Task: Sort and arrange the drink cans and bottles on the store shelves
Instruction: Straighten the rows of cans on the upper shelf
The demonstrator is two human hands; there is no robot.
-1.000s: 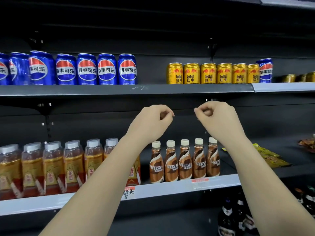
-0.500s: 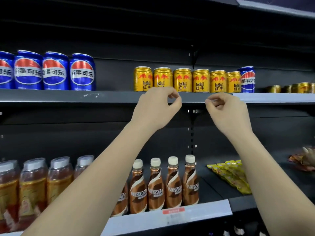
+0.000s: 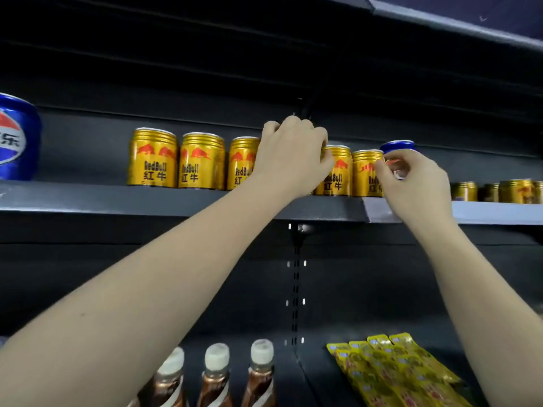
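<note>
A row of gold Red Bull cans [image 3: 152,158] is being worked on at an upper store shelf [image 3: 176,199], where a stray blue Pepsi can [image 3: 398,146] stands at the right end of the row, just beside the last gold can [image 3: 365,171]. The left hand [image 3: 292,155] is curled over the top of one gold can in the middle of the row, which is largely hidden behind it. The right hand [image 3: 417,183] is seen with thumb and fingers pinched on the blue can's front. The step in hand is judged to be the removal of the misplaced Pepsi can. A firm grip and a clean lift are called for next, so that the neighbouring gold can is not toppled. Another Pepsi can [image 3: 17,138] stands at the far left of the shelf, well apart, where the stray is presumably wanted.
</note>
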